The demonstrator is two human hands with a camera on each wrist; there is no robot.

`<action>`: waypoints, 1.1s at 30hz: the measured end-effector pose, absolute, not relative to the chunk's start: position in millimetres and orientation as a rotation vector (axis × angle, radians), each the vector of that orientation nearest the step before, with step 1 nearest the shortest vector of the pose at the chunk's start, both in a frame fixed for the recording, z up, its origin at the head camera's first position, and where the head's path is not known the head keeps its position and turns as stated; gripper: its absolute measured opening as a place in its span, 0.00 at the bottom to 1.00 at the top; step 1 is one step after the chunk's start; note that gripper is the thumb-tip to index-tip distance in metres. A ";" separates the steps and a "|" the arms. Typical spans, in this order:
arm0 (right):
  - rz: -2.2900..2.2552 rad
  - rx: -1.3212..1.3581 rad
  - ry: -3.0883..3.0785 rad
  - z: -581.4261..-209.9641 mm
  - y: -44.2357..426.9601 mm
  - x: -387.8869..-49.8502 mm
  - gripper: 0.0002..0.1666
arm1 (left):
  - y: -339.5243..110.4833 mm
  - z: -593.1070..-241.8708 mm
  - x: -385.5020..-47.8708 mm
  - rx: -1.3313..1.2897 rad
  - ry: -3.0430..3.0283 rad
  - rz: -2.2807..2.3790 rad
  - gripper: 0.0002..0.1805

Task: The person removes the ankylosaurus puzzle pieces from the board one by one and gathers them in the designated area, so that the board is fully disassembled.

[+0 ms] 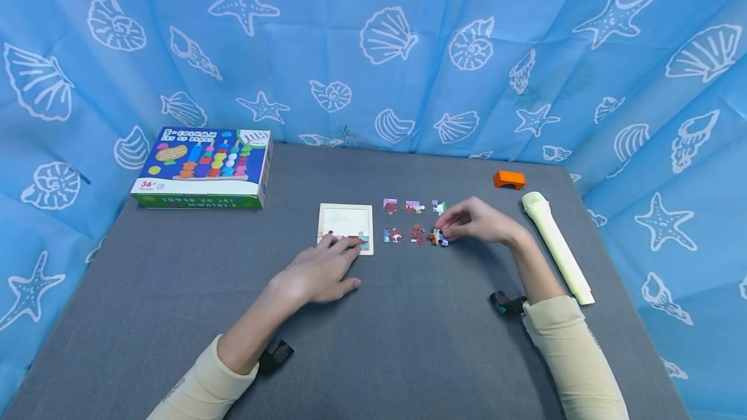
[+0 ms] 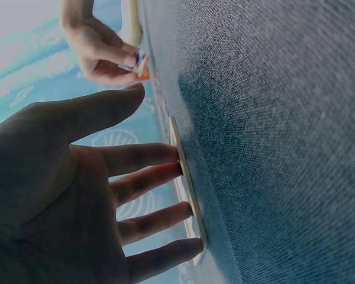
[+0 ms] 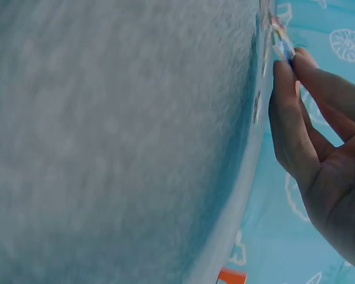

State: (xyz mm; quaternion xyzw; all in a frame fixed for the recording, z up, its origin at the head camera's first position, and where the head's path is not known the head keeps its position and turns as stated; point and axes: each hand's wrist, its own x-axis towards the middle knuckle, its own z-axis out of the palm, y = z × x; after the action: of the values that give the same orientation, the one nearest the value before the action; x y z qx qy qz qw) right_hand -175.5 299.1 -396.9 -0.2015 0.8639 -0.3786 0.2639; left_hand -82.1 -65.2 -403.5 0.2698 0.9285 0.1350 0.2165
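Observation:
My left hand (image 1: pixel 318 274) rests with fingers spread and nearly straight on the lower part of a square wooden puzzle tray (image 1: pixel 344 216). Coloured pieces show along the tray's bottom edge, partly covered by those fingers. In the left wrist view the fingertips touch the tray (image 2: pixel 192 201). To the right, my right hand (image 1: pixel 481 220) pinches a colourful jigsaw piece (image 1: pixel 438 237) between thumb and fingers. The right wrist view shows this piece (image 3: pixel 283 42) tilted and raised off the table. Several other jigsaw pieces (image 1: pixel 414 207) lie in two rows between tray and right hand.
A bead-set box (image 1: pixel 201 167) lies at the back left of the grey table (image 1: pixel 385 323). At the back right sits an orange arch block (image 1: pixel 509 179), with a pale cylindrical tube (image 1: pixel 557 248) lying beside the right forearm. A blue shell-patterned curtain (image 1: pixel 373 50) hangs behind.

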 end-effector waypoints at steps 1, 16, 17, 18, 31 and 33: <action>-1.014 -0.545 2.345 -397.2 300.8 -175.9 0.12 | -65.2 -403.4 -81.9 0.745 2.571 0.376 0.38; -0.910 -0.515 2.375 -398.4 309.6 -179.4 0.11 | -66.6 -399.9 -82.1 0.733 2.537 0.371 0.39; -0.908 -0.505 2.380 -397.9 309.3 -179.5 0.11 | -66.7 -399.7 -82.2 0.729 2.533 0.374 0.39; -0.909 -0.493 2.387 -397.2 309.0 -179.6 0.11 | -66.9 -399.6 -82.4 0.725 2.528 0.377 0.39; -1.047 -0.527 2.368 -392.8 291.3 -177.8 0.13 | -67.2 -397.4 -82.3 0.720 2.523 0.416 0.36; -1.065 -0.551 2.352 -391.9 285.2 -177.3 0.12 | -67.4 -397.0 -81.9 0.726 2.522 0.411 0.37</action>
State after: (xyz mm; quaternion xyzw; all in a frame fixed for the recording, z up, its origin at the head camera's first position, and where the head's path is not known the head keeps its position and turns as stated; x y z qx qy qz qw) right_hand -177.3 285.2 -391.9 -0.2021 0.8631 -0.3907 0.2481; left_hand -81.9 -67.4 -397.0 0.2654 0.9216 0.1502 0.2402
